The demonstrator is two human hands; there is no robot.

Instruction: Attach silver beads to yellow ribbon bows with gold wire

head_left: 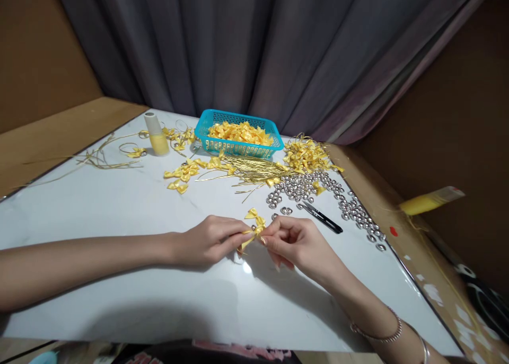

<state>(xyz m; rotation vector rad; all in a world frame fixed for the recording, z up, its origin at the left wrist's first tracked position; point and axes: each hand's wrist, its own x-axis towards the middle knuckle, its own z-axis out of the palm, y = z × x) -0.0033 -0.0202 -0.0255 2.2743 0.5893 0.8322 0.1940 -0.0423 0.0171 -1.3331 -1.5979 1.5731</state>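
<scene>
- White glossy tabletop (119, 215), wooden ledge (59, 136) along 9–10 o'clock edge, brown wall behind.
- Grey curtain (254, 46) hanging at 12 o'clock.
- Left hand (207, 240) low on table near centre, fingertips pressed together on yellow ribbon bow (253, 225).
- Right hand (298, 242) just beside at 3 o'clock, thumb and forefinger pinching same bow; bracelets on wrist.
- Bow held between both hands, just above surface.
- Turquoise basket (207, 123) of yellow bows at 12 o'clock.
- Gold wire bundle (254, 171) in front of basket; loose bows at 11 o'clock.
- Silver bells (302, 186) scattered at 1–2 o'clock; black snips (324, 219) near right hand.
- Yellow thread spool (157, 134) at 11 o'clock.
</scene>
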